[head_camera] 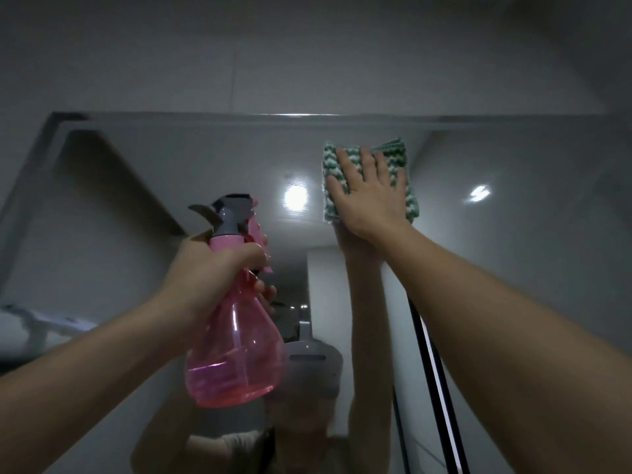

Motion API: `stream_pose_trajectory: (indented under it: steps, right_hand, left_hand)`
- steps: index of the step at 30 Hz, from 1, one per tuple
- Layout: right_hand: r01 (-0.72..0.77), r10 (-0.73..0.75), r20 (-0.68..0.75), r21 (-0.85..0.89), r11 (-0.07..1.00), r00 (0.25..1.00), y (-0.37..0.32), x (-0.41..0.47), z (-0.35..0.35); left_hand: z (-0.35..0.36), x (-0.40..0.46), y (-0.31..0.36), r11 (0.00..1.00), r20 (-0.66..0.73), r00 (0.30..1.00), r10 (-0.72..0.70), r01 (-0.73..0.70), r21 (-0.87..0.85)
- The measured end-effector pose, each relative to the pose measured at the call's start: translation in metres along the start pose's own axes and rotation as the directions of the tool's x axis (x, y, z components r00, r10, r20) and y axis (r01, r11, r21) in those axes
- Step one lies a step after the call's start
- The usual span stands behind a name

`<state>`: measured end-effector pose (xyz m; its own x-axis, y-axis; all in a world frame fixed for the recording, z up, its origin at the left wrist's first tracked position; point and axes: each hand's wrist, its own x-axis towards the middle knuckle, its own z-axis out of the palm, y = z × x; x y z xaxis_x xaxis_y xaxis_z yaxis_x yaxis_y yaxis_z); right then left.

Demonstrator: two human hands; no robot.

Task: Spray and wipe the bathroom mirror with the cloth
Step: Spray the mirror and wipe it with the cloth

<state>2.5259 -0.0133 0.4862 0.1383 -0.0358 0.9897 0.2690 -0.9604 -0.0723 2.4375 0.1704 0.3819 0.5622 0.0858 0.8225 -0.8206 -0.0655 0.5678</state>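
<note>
The green and white cloth (pixel 372 181) lay flat against the mirror (pixel 212 159), near its top edge. The right hand (pixel 367 196) pressed it with straight, spread fingers. The left hand (pixel 212 268) gripped the neck of a pink spray bottle (pixel 236 336), held upright just before the glass.

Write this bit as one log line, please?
step: wiping | right hand: flat on cloth, high on mirror | left hand: holds spray bottle, part full

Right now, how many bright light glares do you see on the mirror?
2. One round glare sits left of the cloth, above the spray bottle. A smaller streak sits right of the cloth. The arms may hide others lower down.
</note>
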Motion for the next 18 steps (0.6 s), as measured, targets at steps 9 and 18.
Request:
stream_pose_trajectory:
  steps: [9, 18]
  right_hand:
    - [-0.221, 0.223, -0.033, 0.045, 0.974, 0.974, -0.095, -0.002, 0.020]
    - [0.153, -0.153, 0.069, 0.004, 0.988, 0.986, -0.131, -0.128, 0.041]
  left_hand:
    - [-0.085, 0.003, 0.000, 0.999, -0.005, 1.000, 0.027, -0.027, -0.030]
    - [-0.139, -0.031, -0.060, 0.958, -0.050, 0.989, -0.140, 0.148, 0.246]
